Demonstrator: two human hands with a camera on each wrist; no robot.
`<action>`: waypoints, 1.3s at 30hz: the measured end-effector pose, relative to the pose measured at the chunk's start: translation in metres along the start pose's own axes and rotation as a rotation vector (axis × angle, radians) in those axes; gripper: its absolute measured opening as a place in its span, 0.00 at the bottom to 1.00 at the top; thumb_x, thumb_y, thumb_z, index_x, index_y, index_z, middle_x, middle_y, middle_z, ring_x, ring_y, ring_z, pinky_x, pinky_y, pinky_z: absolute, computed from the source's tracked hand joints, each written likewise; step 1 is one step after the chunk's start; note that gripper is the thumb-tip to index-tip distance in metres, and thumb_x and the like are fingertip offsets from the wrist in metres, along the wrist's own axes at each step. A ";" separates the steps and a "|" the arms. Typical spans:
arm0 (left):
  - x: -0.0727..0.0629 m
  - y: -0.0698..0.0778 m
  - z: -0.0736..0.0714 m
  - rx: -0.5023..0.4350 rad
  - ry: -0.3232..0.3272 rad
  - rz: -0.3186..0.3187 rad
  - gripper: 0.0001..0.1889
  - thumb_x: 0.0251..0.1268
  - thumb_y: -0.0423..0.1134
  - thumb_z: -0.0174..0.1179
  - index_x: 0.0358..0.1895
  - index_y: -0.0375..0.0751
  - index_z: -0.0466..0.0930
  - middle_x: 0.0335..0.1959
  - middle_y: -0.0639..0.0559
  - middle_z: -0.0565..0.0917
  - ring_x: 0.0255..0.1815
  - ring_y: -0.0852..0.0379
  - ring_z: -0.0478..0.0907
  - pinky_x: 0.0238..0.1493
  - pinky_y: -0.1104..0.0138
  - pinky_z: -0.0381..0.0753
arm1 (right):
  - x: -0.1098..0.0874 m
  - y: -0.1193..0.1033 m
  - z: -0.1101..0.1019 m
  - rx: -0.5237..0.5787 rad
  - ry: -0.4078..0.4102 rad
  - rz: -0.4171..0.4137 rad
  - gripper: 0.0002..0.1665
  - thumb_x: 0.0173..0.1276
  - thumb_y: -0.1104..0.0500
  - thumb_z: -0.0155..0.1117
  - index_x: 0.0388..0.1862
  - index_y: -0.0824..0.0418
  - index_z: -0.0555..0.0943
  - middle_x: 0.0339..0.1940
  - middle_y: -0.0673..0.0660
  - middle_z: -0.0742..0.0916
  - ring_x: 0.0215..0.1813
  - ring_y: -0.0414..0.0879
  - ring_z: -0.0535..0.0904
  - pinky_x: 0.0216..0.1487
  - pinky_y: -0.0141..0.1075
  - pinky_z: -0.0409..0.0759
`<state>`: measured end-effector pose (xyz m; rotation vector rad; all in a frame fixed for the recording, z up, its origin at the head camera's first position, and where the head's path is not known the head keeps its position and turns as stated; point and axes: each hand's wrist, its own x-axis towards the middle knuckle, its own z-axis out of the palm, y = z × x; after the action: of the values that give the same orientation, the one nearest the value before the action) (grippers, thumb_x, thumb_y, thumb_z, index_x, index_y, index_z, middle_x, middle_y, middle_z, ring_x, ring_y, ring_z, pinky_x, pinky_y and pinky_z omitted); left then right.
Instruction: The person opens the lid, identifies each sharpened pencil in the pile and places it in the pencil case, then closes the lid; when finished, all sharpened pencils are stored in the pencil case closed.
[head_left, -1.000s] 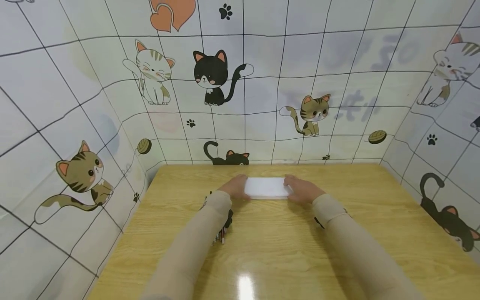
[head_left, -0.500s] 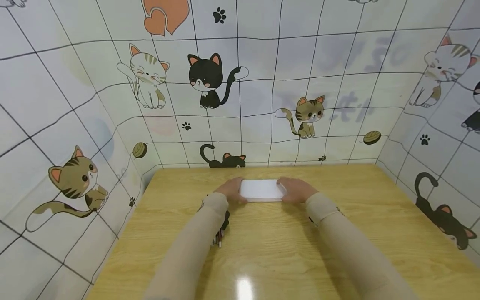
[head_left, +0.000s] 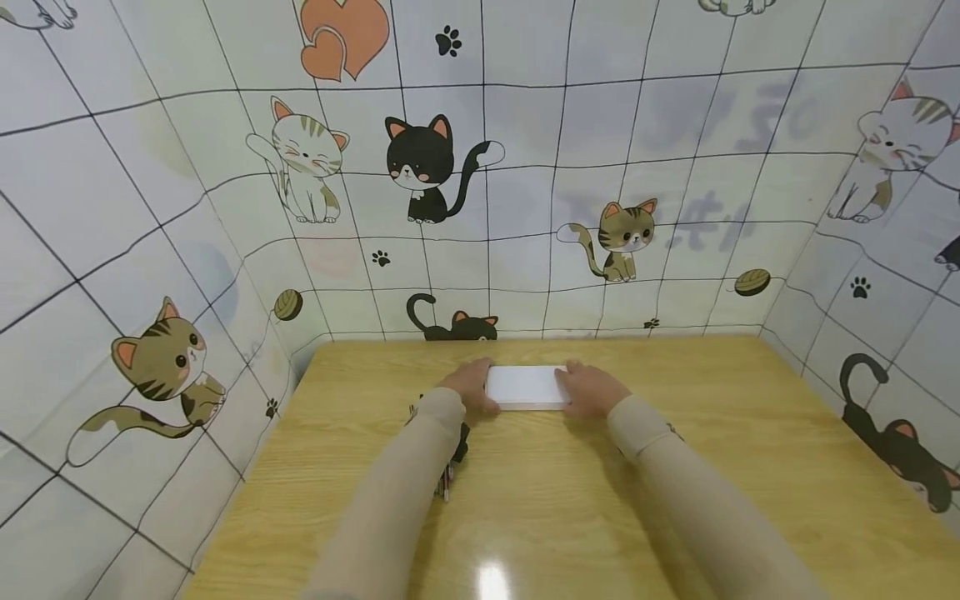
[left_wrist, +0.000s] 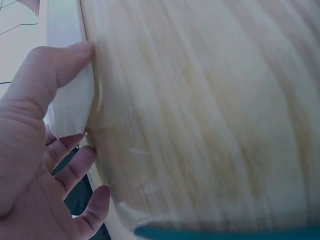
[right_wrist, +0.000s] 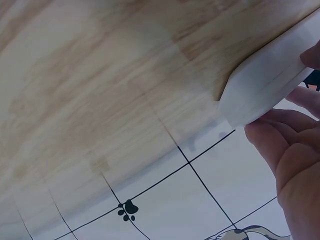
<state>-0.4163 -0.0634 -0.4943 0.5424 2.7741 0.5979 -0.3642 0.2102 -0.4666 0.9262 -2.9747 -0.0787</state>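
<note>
A flat white box lies lengthwise across the far middle part of the wooden table, held at both ends. My left hand grips its left end; in the left wrist view the thumb presses the long side wall while the other fingers bend around the end. At the opposite end, my right hand holds the box, its fingers along the far side and a fingertip on the near side in the right wrist view. The contents of the box do not show.
Partly hidden by the left forearm, a dark object with several thin sticks lies on the wooden table. Behind the table's far edge stands a wall covering printed with cats, which continues down both sides.
The box and my right hand have shifted slightly left; both hands keep their hold. The head view has tilted a little.
</note>
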 end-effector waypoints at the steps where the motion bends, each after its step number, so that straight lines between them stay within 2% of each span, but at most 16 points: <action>1: 0.000 0.001 0.002 -0.004 0.004 0.002 0.54 0.47 0.52 0.80 0.77 0.43 0.59 0.71 0.47 0.72 0.67 0.49 0.72 0.67 0.55 0.71 | -0.001 -0.001 0.001 -0.010 0.004 -0.002 0.39 0.64 0.53 0.65 0.68 0.74 0.72 0.63 0.76 0.77 0.62 0.68 0.77 0.64 0.55 0.76; 4: 0.002 -0.001 0.006 -0.009 0.029 0.013 0.53 0.44 0.51 0.81 0.75 0.43 0.63 0.68 0.48 0.75 0.62 0.50 0.75 0.64 0.55 0.74 | -0.004 -0.006 0.001 -0.045 -0.005 0.000 0.39 0.64 0.53 0.65 0.69 0.75 0.71 0.61 0.76 0.78 0.61 0.67 0.78 0.64 0.55 0.76; 10: 0.008 -0.008 0.008 0.001 0.081 0.055 0.51 0.42 0.50 0.81 0.73 0.46 0.65 0.64 0.52 0.76 0.56 0.53 0.75 0.59 0.57 0.77 | 0.000 -0.018 -0.005 -0.085 -0.003 0.034 0.37 0.64 0.55 0.66 0.65 0.77 0.73 0.52 0.75 0.81 0.50 0.65 0.81 0.54 0.54 0.81; 16: 0.008 -0.002 0.003 -0.047 0.054 0.038 0.51 0.44 0.48 0.80 0.75 0.47 0.63 0.66 0.52 0.74 0.59 0.54 0.74 0.63 0.58 0.74 | 0.005 -0.019 0.003 -0.136 0.061 0.037 0.34 0.61 0.55 0.69 0.58 0.78 0.76 0.43 0.72 0.84 0.45 0.64 0.82 0.49 0.55 0.83; 21: 0.005 0.002 0.003 -0.092 0.053 0.019 0.52 0.43 0.45 0.80 0.76 0.46 0.62 0.68 0.50 0.74 0.60 0.53 0.74 0.65 0.57 0.73 | 0.009 -0.018 0.007 -0.137 0.063 0.046 0.31 0.61 0.60 0.68 0.59 0.79 0.75 0.42 0.73 0.82 0.41 0.64 0.81 0.45 0.54 0.83; 27: 0.003 -0.001 0.004 -0.089 0.040 -0.014 0.54 0.45 0.46 0.80 0.78 0.47 0.61 0.72 0.50 0.71 0.66 0.52 0.71 0.68 0.56 0.70 | 0.014 -0.022 0.011 -0.139 0.063 0.040 0.32 0.61 0.60 0.70 0.58 0.80 0.75 0.44 0.75 0.83 0.44 0.65 0.82 0.50 0.55 0.82; 32: 0.004 -0.003 0.003 -0.069 0.034 -0.011 0.53 0.46 0.47 0.80 0.78 0.49 0.61 0.72 0.52 0.71 0.65 0.53 0.72 0.67 0.56 0.71 | 0.013 -0.024 0.011 -0.144 0.079 0.033 0.32 0.59 0.60 0.71 0.56 0.81 0.75 0.43 0.76 0.83 0.44 0.65 0.82 0.51 0.56 0.82; 36: 0.005 -0.003 0.005 -0.050 0.048 -0.004 0.51 0.46 0.48 0.81 0.77 0.52 0.62 0.68 0.53 0.74 0.60 0.53 0.74 0.62 0.56 0.74 | 0.012 -0.022 0.008 -0.160 0.131 0.031 0.22 0.60 0.61 0.74 0.46 0.75 0.80 0.34 0.68 0.84 0.38 0.60 0.83 0.43 0.52 0.84; 39: 0.004 -0.004 0.005 -0.071 0.052 -0.023 0.52 0.45 0.47 0.81 0.76 0.53 0.63 0.66 0.53 0.75 0.58 0.53 0.74 0.60 0.54 0.75 | 0.013 -0.023 0.006 -0.170 0.154 0.020 0.13 0.61 0.63 0.75 0.38 0.70 0.80 0.29 0.61 0.84 0.33 0.56 0.82 0.37 0.48 0.85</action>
<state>-0.4194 -0.0632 -0.5013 0.4853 2.7916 0.7115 -0.3620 0.1839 -0.4735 0.8410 -2.7842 -0.2440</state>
